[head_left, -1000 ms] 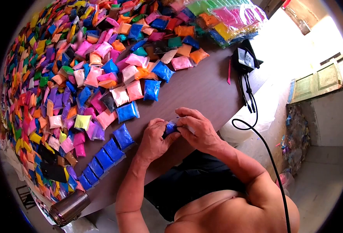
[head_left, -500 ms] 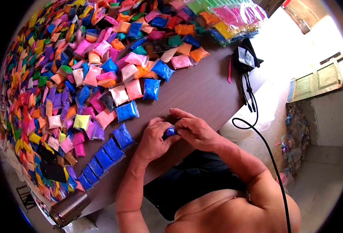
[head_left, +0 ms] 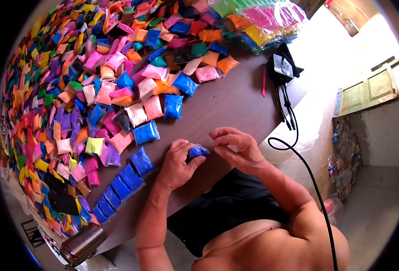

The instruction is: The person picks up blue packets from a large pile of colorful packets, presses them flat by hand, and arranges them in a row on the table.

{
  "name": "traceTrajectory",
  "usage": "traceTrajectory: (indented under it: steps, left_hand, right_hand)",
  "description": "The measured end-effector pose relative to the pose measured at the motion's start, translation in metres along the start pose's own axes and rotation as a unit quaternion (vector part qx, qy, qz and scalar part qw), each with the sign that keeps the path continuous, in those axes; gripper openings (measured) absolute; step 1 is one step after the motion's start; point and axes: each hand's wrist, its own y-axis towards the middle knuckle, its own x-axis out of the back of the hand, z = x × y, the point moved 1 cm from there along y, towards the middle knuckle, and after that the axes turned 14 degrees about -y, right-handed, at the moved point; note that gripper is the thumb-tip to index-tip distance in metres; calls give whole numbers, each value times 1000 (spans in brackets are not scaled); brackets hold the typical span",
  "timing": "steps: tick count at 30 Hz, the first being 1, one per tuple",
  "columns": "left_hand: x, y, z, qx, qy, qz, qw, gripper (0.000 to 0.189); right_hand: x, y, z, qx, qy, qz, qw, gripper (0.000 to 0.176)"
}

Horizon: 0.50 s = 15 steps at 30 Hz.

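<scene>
My left hand (head_left: 178,163) is closed around a small clear packet of blue clay-like material (head_left: 197,152), its thumb pressed on the near side. The packet's top end sticks out toward the right. Just right of it my right hand (head_left: 239,148) hovers over the table edge, apart from the packet, fingers curved and thumb separated from the forefinger. Left of my left hand, several flat blue packets (head_left: 130,175) lie in a slanting row on the brown table (head_left: 208,110). A plumper blue packet (head_left: 146,133) lies above that row.
A large heap of multicoloured packets (head_left: 91,95) covers the table's left and back. Stacked bagged packets (head_left: 267,25) sit at the back. A black device (head_left: 283,67) with cables stands at the right edge, beside a pink strip (head_left: 263,83). A metal flask (head_left: 83,244) is at lower left.
My right hand has let go of the blue packet and moved right, its fingers spreading. More of the packet shows in my left hand. A tiny dark speck now shows on the table.
</scene>
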Motion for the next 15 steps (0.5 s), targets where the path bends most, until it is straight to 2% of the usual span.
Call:
traceTrajectory:
  steps: [2,4,7,10,13,15]
  left_hand:
    - [2,-1,2,10,0,13,1000,45]
    - [3,-1,3,20,0,24,999,47]
    - [3,-1,4,7,4,29,1000,48]
    - [3,-1,4,-9,17,25,1000,49]
    - [3,0,4,-7,19,32,999,49]
    - [2,0,2,-34,29,24,999,46]
  right_hand:
    - [-2,3,7,3,-39,14,999,14]
    - [-6,6,10,107,-182,-27,977,14]
    - [-5,9,18,126,-244,4,962,15]
    - [-3,10,17,157,-298,5,942,13]
    - [-7,10,12,199,-297,6,934,13]
    - [-9,9,9,180,-276,-4,944,13]
